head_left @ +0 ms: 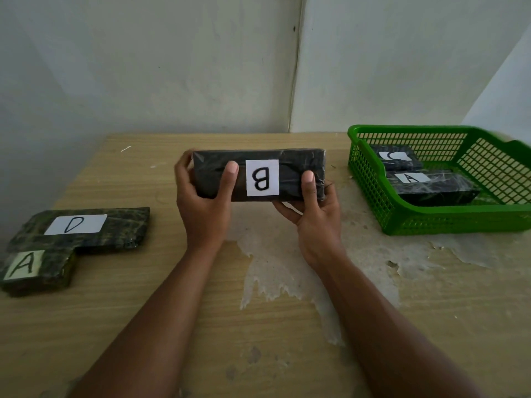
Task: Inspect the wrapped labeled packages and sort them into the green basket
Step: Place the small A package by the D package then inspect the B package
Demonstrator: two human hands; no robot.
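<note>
The wood-grain surface (201, 326), its laminate peeled in pale patches on the right, carries a slotted green basket (448, 222) of plastic at its far right corner. In it lie basket brick A (439, 191) and basket brick C (402, 162). At the left edge, package D (120, 225) and package A (54, 265) touch. Over the bare middle we hold package B (290, 170), a glossy black film-wrapped slab. Our left hand (201, 208) and right hand (316, 219) have their fingers (283, 210) wrapped round its ends.
</note>
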